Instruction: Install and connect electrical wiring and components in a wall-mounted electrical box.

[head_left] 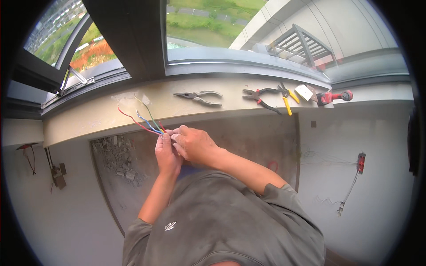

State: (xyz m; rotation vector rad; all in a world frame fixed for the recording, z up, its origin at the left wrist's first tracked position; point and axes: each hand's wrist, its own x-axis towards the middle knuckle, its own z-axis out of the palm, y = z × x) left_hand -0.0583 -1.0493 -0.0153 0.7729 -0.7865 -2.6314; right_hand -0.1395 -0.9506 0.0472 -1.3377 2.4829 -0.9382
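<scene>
Several electrical wires are pinched between the thumb and fingers of my left hand (168, 154). A red wire (134, 119), a blue wire (147, 123) and a green wire (151, 115) fan out from it toward the windowsill, their tips spread apart. My right hand (194, 144) presses against the left one, its fingers closed at the base of the bundle, where a short dark red piece shows. Exactly what the right fingertips grip is hidden. Needle-nose pliers (195, 96) lie on the sill beyond my hands.
Along the windowsill (80, 119) lie black-handled pliers (258, 95), yellow-handled cutters (287, 99), a white block-like item (303, 92) and a red power tool (333, 96). Rubble (116, 157) sits on the floor below. Wires hang from wall boxes at both sides; the left window stands ajar.
</scene>
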